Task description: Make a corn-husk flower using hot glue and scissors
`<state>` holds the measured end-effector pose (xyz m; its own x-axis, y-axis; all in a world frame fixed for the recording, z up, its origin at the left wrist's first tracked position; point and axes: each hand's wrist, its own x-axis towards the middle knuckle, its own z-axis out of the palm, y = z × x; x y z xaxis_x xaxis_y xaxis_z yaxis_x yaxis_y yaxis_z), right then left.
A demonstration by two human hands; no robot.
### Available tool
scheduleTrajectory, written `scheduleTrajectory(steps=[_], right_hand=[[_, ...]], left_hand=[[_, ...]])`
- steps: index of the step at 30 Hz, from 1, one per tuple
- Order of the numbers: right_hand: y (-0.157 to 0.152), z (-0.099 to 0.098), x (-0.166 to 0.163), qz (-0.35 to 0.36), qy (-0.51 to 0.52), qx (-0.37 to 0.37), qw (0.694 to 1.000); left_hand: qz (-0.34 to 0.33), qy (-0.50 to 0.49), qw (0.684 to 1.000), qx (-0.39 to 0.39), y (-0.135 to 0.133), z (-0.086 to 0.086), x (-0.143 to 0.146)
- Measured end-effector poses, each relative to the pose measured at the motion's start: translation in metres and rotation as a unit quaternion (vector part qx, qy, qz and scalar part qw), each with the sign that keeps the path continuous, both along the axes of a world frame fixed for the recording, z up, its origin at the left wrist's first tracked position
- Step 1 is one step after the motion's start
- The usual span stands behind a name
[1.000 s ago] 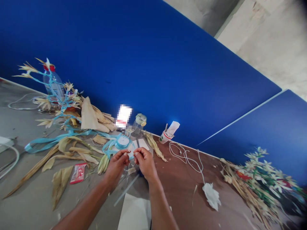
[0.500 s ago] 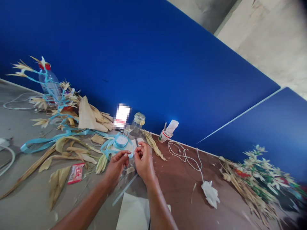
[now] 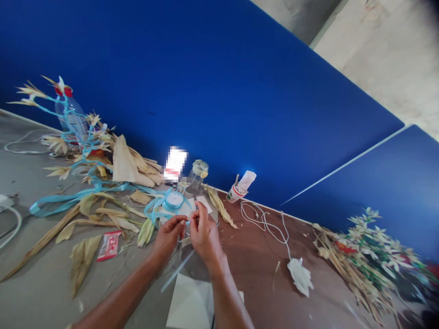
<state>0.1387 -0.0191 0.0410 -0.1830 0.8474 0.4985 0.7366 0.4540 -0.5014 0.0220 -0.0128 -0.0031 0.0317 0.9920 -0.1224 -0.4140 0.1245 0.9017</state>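
Observation:
My left hand (image 3: 168, 236) and my right hand (image 3: 203, 236) meet over the table, fingertips pinched close together on something small that I cannot make out. Just beyond them lies a spool of light blue ribbon (image 3: 174, 201), with loose ribbon (image 3: 72, 199) trailing off to the left. Dried corn husks (image 3: 99, 214) are scattered left of my hands. A white sheet (image 3: 190, 305) lies under my forearms.
A blue partition (image 3: 219, 91) backs the table. Along it stand a plastic bottle (image 3: 70, 119), a glass jar (image 3: 198, 174) and a paper cup (image 3: 236, 194). A white cable (image 3: 264, 221), a crumpled tissue (image 3: 301, 276), a red packet (image 3: 108, 245) and husk flowers (image 3: 370, 251) lie around.
My hands have drawn closer together, the right thumb and fingers rising slightly. The view has shifted a little; nothing on the table has moved.

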Motion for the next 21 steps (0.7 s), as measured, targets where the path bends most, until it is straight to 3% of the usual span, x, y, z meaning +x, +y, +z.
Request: scheduleTrajectory(steps=[9,21], right_hand=[[0.000,0.002,0.001,-0.018,-0.055,0.001,0.998],[-0.002,0.004,-0.001,-0.040,-0.095,0.023,0.994]], left_hand=[[0.001,0.025,1.000,0.010,0.001,0.000,0.001],[-0.007,0.046,0.999,0.024,0.004,-0.013,0.002]])
